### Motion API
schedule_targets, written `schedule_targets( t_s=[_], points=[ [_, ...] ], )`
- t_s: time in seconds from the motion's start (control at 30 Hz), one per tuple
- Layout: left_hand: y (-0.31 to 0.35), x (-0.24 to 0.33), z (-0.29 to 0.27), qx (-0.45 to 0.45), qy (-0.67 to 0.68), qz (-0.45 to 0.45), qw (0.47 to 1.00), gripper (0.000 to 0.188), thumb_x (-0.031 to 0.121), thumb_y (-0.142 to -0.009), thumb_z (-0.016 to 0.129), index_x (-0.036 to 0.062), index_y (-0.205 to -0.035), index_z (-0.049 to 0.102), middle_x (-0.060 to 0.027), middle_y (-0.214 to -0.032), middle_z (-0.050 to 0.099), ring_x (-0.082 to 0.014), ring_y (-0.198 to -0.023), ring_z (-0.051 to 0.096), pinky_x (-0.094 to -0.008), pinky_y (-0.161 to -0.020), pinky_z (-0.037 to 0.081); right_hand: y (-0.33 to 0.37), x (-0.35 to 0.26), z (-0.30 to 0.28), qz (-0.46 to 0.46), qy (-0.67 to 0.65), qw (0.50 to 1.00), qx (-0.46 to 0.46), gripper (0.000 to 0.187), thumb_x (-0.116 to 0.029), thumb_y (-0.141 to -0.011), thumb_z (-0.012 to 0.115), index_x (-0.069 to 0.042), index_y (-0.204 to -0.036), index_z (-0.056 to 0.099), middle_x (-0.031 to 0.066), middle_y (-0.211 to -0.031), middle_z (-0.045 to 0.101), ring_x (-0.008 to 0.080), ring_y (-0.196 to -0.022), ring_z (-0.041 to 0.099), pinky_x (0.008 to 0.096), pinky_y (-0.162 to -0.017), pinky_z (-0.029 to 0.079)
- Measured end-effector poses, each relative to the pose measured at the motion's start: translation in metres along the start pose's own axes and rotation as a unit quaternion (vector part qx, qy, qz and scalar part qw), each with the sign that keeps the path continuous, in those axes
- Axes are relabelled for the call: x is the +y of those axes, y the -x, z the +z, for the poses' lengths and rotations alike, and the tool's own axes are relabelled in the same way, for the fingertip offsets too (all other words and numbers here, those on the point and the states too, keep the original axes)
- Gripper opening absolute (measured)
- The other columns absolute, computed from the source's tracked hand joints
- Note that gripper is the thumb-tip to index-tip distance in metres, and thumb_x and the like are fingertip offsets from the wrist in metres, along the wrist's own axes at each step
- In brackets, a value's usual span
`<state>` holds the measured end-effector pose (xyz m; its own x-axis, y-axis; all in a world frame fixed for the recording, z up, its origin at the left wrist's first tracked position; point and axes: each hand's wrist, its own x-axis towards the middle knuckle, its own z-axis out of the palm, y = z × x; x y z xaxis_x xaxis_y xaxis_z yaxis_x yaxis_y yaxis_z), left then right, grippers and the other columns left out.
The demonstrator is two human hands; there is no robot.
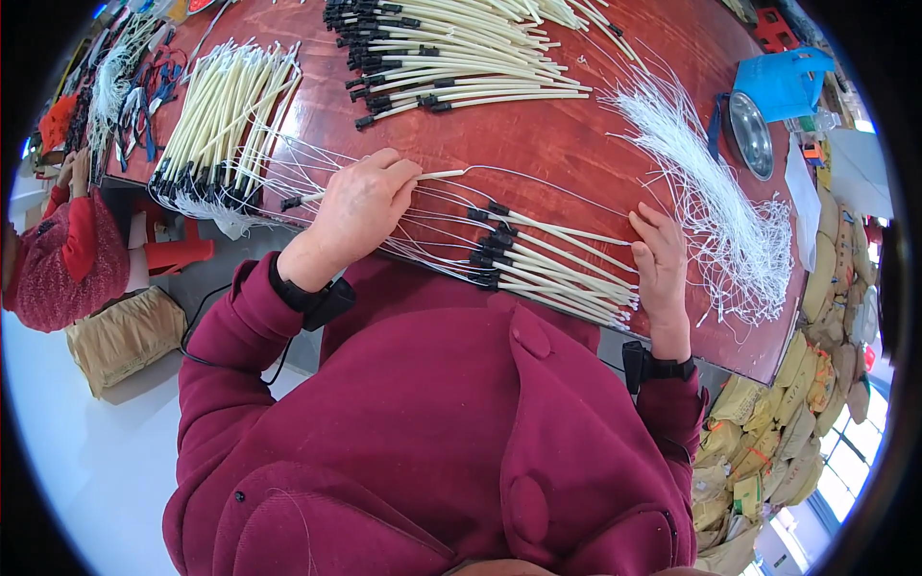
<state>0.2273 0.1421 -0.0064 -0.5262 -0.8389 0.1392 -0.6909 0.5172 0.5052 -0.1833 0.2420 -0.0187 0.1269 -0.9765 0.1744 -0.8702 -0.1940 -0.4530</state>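
Gripping: left hand (365, 202), closed around one cream tube (443, 175), held above the red table (523, 130) near its front edge; black tip out to the left, bare end out to the right. Leading from the bare end: one white cord (552, 182), running across to the right hand (661, 250). Right hand: fingers bent, raised at the cord's far end; whether they pinch it, cannot tell.

Between the hands, toward the wearer: small row of tubes (567, 269), black tips left, thin cords trailing leftward.

Beyond: large pile of tubes (480, 62), black tips left. Far left: upright-lying bundle (226, 120), black tips nearest the wearer. Right: hank of loose white cords (715, 192); beside it, metal dish (750, 135) and blue container (780, 84).
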Motion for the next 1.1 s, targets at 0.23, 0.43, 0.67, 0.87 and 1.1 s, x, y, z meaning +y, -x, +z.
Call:
schedule_targets(
  t_s=[0.23, 0.43, 0.67, 0.87, 1.1],
  points=[
    [0.001, 0.002, 0.000, 0.000, 0.002, -0.006, 1.000, 0.014, 0.005, -0.092, 0.063, 0.0017, -0.104, 0.070, -0.0150, -0.094, 0.065, -0.0384, -0.085, 0.066, -0.0448, -0.072, 0.053, 0.000, 0.000, 0.003, 0.002, -0.006, 1.000, 0.011, 0.050, -0.044, -0.103, 0.054, -0.002, -0.122, 0.072, 0.0145, -0.131, 0.065, 0.0319, -0.119, 0.059, 0.0415, -0.106, 0.042],
    [0.001, 0.001, 0.002, 0.000, 0.002, -0.012, 1.000, 0.014, 0.006, -0.092, 0.063, 0.0019, -0.104, 0.069, -0.0150, -0.095, 0.066, -0.0385, -0.085, 0.066, -0.0448, -0.072, 0.053, -0.002, -0.002, 0.003, -0.001, -0.011, 1.000, 0.027, 0.049, -0.045, -0.100, 0.060, -0.002, -0.119, 0.073, 0.0138, -0.128, 0.066, 0.0306, -0.113, 0.060, 0.0415, -0.103, 0.042],
    [-0.014, 0.001, 0.005, 0.002, -0.026, -0.017, 1.000, 0.013, 0.007, -0.093, 0.063, 0.0029, -0.104, 0.069, -0.0142, -0.097, 0.066, -0.0386, -0.086, 0.066, -0.0455, -0.073, 0.054, -0.004, 0.000, -0.002, -0.005, 0.005, 1.000, -0.005, 0.042, -0.037, -0.101, 0.059, -0.003, -0.119, 0.074, 0.0146, -0.129, 0.066, 0.0319, -0.118, 0.059, 0.0412, -0.105, 0.043],
    [-0.039, -0.006, 0.009, -0.001, -0.051, 0.001, 0.999, 0.012, 0.008, -0.092, 0.064, 0.0039, -0.102, 0.069, -0.0131, -0.097, 0.065, -0.0375, -0.087, 0.066, -0.0456, -0.074, 0.054, -0.007, -0.001, -0.007, -0.009, 0.009, 1.000, -0.016, 0.037, -0.033, -0.098, 0.063, -0.003, -0.117, 0.075, 0.0147, -0.129, 0.066, 0.0316, -0.117, 0.059, 0.0412, -0.103, 0.043],
    [-0.056, -0.008, 0.015, -0.033, -0.105, 0.107, 0.988, 0.010, 0.010, -0.091, 0.065, 0.0064, -0.099, 0.069, -0.0103, -0.093, 0.063, -0.0328, -0.088, 0.066, -0.0430, -0.074, 0.053, -0.003, 0.007, -0.003, -0.002, -0.011, 1.000, -0.026, 0.037, -0.032, -0.096, 0.065, -0.004, -0.118, 0.075, 0.0145, -0.131, 0.065, 0.0318, -0.117, 0.058, 0.0414, -0.105, 0.042]
  ],
)
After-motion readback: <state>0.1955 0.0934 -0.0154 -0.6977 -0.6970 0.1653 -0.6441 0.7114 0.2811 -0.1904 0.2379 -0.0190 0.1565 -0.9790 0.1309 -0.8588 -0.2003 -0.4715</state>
